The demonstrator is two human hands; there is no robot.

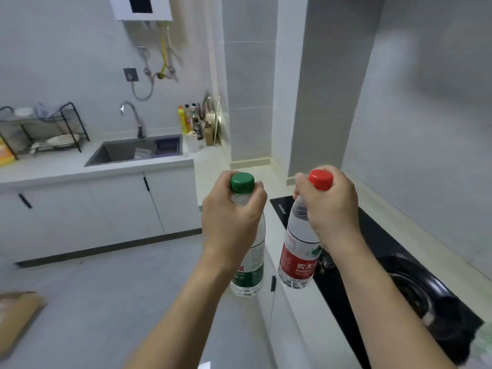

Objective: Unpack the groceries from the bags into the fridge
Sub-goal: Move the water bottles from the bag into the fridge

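Left hand [231, 217]: I grip the green-capped water bottle [249, 265] by its neck.
Right hand [329, 206]: I grip the red-capped water bottle [298, 251] likewise.
Progress: both bottles unbagged; fridge not in view.

Red-capped bottle [298, 251]: red label carries white Chinese characters "农夫", further characters hidden behind wrist; beneath them Latin letters "NONGFU", remainder cut off by same wrist.
Green-capped bottle [249, 265]: green-and-white label shows part of red character "泉" at upper edge, white characters "净水" on green band below; small print on white panel too fine to read.
Cooktop [372, 251]: pale brand lettering on glass near far corner, blurred, unreadable.
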